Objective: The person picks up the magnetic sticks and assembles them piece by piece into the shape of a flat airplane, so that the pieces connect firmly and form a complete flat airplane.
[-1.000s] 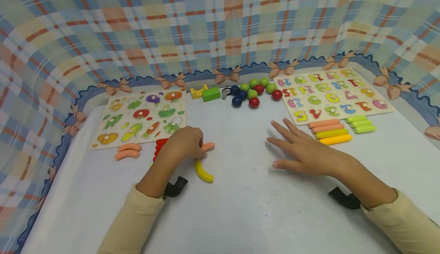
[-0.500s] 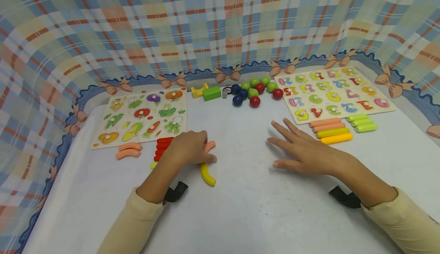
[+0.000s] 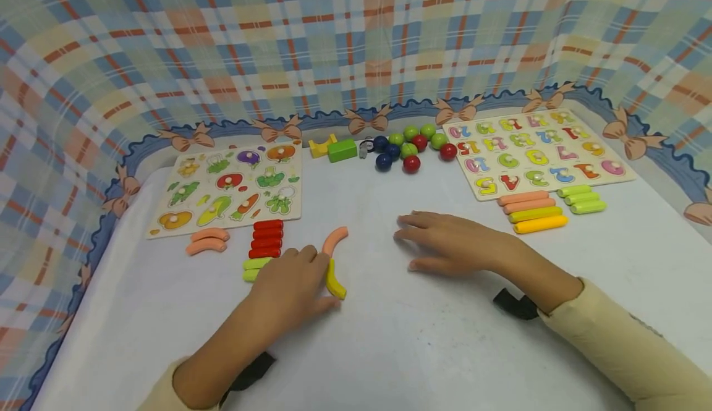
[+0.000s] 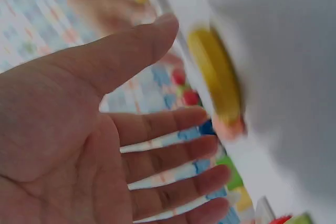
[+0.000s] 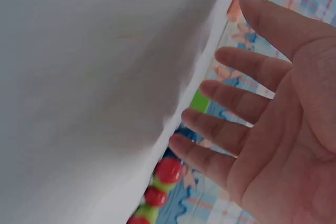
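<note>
My left hand (image 3: pixel 292 287) is over the table, its fingers extended and its thumb apart in the left wrist view. Close by its fingertips lies a yellow curved stick (image 3: pixel 335 284), partly hidden by the hand in the head view. A pink curved stick (image 3: pixel 335 240) lies just beyond, its near end meeting the yellow one, so the two form a wavy line. To the right, my right hand (image 3: pixel 450 244) hovers with spread fingers; its palm (image 5: pixel 299 150) holds nothing in the right wrist view.
Red sticks (image 3: pixel 267 238), light green sticks (image 3: pixel 256 264) and two pink curved sticks (image 3: pixel 208 241) lie left, below a vegetable puzzle board (image 3: pixel 228 188). At the back are a green block (image 3: pixel 342 151) and several balls (image 3: pixel 411 164). Right stands a number board (image 3: pixel 539 151) with sticks (image 3: pixel 539 224).
My left hand has let go of the pink curved stick and drawn back toward me. The yellow stick has shifted slightly right. My right hand has moved left.
</note>
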Tool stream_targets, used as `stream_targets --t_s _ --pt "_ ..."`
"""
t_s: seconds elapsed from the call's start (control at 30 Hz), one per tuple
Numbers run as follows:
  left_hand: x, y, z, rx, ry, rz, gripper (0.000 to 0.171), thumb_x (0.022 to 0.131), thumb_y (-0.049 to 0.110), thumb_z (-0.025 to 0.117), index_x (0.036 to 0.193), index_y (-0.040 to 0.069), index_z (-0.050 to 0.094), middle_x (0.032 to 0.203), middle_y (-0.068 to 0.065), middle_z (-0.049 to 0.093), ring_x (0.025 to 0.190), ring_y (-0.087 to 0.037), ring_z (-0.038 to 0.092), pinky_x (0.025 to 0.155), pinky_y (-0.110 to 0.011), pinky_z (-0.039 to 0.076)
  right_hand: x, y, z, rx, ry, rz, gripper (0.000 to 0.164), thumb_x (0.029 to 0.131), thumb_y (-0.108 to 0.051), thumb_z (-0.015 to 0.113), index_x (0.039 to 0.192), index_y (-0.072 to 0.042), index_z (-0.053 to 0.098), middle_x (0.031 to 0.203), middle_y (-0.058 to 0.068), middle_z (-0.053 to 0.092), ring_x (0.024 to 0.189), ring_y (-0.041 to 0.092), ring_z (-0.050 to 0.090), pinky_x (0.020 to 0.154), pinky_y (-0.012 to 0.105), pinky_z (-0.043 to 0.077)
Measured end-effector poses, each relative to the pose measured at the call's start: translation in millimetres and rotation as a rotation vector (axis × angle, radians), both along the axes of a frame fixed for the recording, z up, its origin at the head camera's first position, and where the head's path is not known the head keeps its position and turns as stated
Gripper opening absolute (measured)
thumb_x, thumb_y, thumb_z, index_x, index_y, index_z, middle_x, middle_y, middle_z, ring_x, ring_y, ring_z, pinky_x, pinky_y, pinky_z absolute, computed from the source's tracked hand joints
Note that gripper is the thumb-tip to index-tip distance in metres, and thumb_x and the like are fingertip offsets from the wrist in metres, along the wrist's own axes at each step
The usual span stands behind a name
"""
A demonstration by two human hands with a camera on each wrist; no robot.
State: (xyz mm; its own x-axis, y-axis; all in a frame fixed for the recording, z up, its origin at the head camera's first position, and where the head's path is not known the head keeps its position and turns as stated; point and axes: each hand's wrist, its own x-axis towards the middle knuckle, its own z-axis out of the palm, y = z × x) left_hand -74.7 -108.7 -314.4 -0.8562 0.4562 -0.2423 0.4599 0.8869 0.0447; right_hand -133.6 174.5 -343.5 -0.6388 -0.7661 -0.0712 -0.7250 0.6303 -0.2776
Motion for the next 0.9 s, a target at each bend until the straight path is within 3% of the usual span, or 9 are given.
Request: stream_targets --t_s 0.07,0.17,0.33,0.5,0.57,0.7,0.8,0.9 --pt "14.1 -1 -1.7 -0.007 0.044 -0.097 0.064 0.071 0.052 0.069 0.117 0.01 0.057 0.116 -0.009 0.054 0.099 -0.026 0.051 0.076 -0.039 0.047 -10.2 -15 5.0 -0.013 -0.01 0.026 0.052 0.084 -0.04 0.061 0.13 -0.018 0.049 0.136 0.004 0.042 0.125 0.021 0.036 0.097 0.04 0.035" --pt "26.5 -1 -4.6 -0.03 0.036 -0.183 0.064 0.075 0.043 0.07 0.125 0.008 0.052 0.13 -0.012 0.046 0.117 -0.03 0.042 0.089 -0.043 0.041 -27.6 -40 12.6 -0.036 -0.027 0.055 0.044 0.084 -0.029 0.064 0.125 -0.016 0.055 0.129 0.003 0.049 0.119 0.018 0.043 0.095 0.036 0.038" --pt "32.4 -2 -8.4 -0.026 0.038 -0.227 0.06 0.078 0.028 0.071 0.129 0.005 0.048 0.133 -0.014 0.044 0.12 -0.027 0.042 0.092 -0.039 0.04 -49.3 -85 14.1 -0.065 -0.038 0.141 0.029 0.084 -0.019 0.064 0.113 -0.019 0.064 0.113 -0.004 0.059 0.108 0.01 0.049 0.092 0.026 0.038" --pt "38.1 -1 -10.5 0.011 0.034 -0.218 0.057 0.08 0.015 0.068 0.131 0.002 0.045 0.134 -0.016 0.042 0.12 -0.027 0.043 0.092 -0.038 0.041 -55.2 -116 8.5 -0.051 -0.031 0.227 0.018 0.085 -0.021 0.064 0.102 -0.019 0.069 0.093 -0.008 0.063 0.086 0.006 0.052 0.081 0.02 0.042" --pt "39.1 -1 -10.8 0.012 0.033 -0.216 0.057 0.08 0.013 0.067 0.131 0.001 0.044 0.135 -0.017 0.041 0.12 -0.028 0.042 0.092 -0.038 0.04 -55.1 -121 8.3 -0.027 -0.034 0.211 0.016 0.085 -0.025 0.063 0.098 -0.02 0.07 0.085 -0.009 0.062 0.078 0.006 0.052 0.075 0.02 0.042" --pt "38.9 0 -10.0 0.007 0.019 -0.204 0.057 0.082 0.017 0.066 0.132 0.002 0.043 0.135 -0.017 0.04 0.12 -0.028 0.042 0.092 -0.038 0.04 -54.6 -115 11.3 0.064 -0.085 0.082 0.024 0.086 -0.035 0.06 0.104 -0.021 0.066 0.082 -0.008 0.06 0.073 0.009 0.051 0.071 0.023 0.043" --pt "37.8 1 -9.8 0.011 -0.001 -0.189 0.058 0.083 0.021 0.065 0.132 0.002 0.043 0.136 -0.017 0.039 0.12 -0.028 0.042 0.091 -0.039 0.041 -56.4 -104 12.9 0.094 -0.172 -0.029 0.031 0.087 -0.031 0.06 0.117 -0.023 0.057 0.084 -0.006 0.06 0.072 0.012 0.052 0.071 0.027 0.044" --pt "36.7 1 -9.9 0.012 -0.021 -0.179 0.06 0.082 0.024 0.067 0.133 0.003 0.043 0.136 -0.017 0.039 0.12 -0.027 0.042 0.091 -0.039 0.041 -60.8 -94 11.1 0.044 -0.267 -0.06 0.031 0.091 -0.023 0.054 0.121 -0.023 0.052 0.08 -0.003 0.061 0.072 0.014 0.054 0.071 0.028 0.044"
